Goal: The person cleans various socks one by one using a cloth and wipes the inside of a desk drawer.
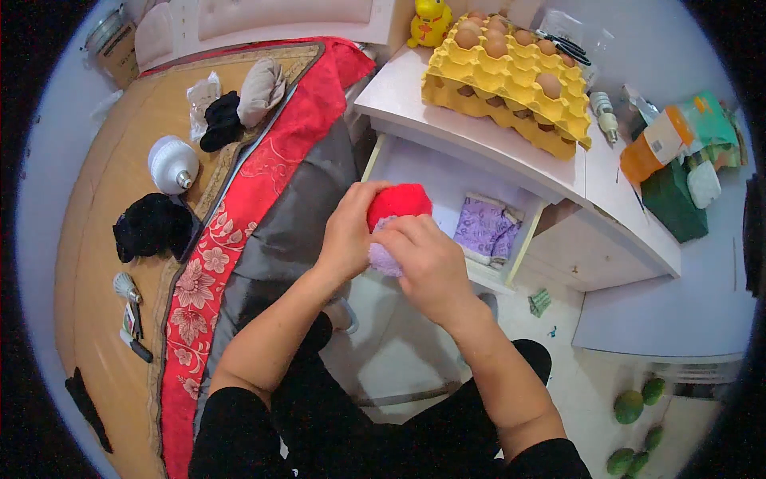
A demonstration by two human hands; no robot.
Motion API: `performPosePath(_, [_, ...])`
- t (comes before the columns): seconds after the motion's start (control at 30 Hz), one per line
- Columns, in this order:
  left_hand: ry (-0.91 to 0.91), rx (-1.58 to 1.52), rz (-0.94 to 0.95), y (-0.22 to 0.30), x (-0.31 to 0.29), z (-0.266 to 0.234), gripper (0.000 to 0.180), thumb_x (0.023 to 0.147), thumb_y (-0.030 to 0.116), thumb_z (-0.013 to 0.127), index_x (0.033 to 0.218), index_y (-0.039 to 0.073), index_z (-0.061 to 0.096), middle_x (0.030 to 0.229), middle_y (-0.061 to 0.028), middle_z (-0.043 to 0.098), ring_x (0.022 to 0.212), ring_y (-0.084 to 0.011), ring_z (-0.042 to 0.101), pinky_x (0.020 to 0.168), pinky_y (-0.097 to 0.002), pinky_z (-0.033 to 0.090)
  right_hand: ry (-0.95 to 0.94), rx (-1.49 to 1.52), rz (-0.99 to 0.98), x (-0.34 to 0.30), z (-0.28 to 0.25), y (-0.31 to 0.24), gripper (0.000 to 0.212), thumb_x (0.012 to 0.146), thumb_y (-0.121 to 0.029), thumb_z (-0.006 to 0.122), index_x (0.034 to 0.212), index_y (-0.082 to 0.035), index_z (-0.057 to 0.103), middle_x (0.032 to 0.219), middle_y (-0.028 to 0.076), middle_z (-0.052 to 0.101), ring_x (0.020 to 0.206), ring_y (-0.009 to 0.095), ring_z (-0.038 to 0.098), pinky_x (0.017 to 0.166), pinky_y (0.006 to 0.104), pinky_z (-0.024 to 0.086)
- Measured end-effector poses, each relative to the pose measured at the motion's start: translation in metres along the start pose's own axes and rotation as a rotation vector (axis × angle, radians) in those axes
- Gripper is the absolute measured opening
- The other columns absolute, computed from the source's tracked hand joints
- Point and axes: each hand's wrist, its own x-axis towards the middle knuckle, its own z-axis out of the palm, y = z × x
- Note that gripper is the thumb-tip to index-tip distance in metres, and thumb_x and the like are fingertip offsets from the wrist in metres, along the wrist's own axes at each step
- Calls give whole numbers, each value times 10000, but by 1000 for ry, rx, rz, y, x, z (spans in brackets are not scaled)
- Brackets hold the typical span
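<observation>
Over the front of an open drawer (411,164), a fluffy red and lilac cloth bundle (403,201) is between my hands. Its exact kind cannot be made out. My left hand (351,227) is wrapped round its left side, thumb toward the top. The fingers of my right hand (423,259) pinch its lilac part from the right and partly cover it. Inside the drawer, to the right, lies a folded purple patterned cloth (483,227) with a pale edge.
Brown eggs in stacked yellow trays (511,88) stand on the cabinet top (399,96), near a yellow toy (431,22) and a spiral bulb (604,118). On the bed at left lie a large white bulb (170,164) and black cloth (154,227). Green fruits (629,407) rest at lower right.
</observation>
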Motion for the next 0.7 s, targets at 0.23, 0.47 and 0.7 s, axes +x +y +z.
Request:
performPosePath(0.23, [-86,-1091,-596,11,10,-8,498,785,173,680,1198,13,454,1118,-85,566,1023,-176,544,898,-323,429,-262,-194,436,-12,-33,37,306,665,-19,576,966,-75,574,929,123,573,897,331,555,760,395,456])
performPosePath(0.47, [-231,-1374,-696,5,5,-7,513,851,281,600,1255,22,418,1173,-106,539,1061,-208,536,925,-354,422,186,307,391,-4,-28,26,337,631,19,623,956,-47,560,922,143,567,889,338,553,756,386,451])
performPosePath(0.7, [-36,-1614,-724,-6,14,-16,500,892,333,530,1261,18,407,1187,-134,532,1065,-244,541,914,-391,442,133,147,443,-8,-18,20,358,651,45,567,995,-51,542,932,140,572,898,337,553,780,376,450])
